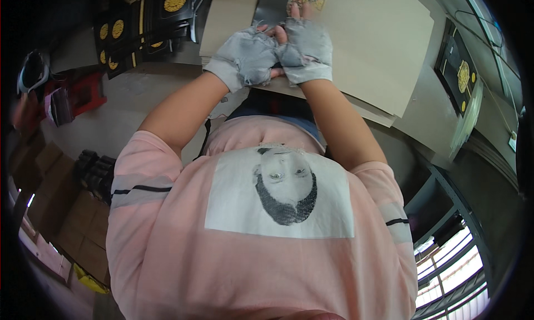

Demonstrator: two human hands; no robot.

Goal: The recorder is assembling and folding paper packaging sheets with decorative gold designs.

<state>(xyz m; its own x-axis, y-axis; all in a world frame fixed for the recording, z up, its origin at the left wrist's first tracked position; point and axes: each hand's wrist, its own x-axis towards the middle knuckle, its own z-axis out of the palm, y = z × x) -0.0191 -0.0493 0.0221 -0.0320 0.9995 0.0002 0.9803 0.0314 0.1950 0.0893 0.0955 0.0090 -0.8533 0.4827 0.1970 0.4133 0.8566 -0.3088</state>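
Observation:
Both hands wear worn grey fingerless gloves and press side by side on a dark printed sheet (pixel 271 4). This sheet has a round, colourful gold-edged ornament (pixel 307 0) and lies on a stack of large beige boards (pixel 378 47). My right hand (pixel 306 48) lies flat, its fingers stretched onto the ornament. Just left of it, my left hand (pixel 243 54) rests palm down near the boards' front edge, thumb apart from the fingertips. Its fingers show only in part, and I see nothing gripped in either hand.
Stacks of black covers with gold medallions (pixel 139 28) lie at the left on the table. Another black-and-gold cover (pixel 460 70) sits at the right, beside pale sheets (pixel 467 120). A red plastic holder (pixel 88 93) stands at far left. Cardboard boxes (pixel 86 225) are below it.

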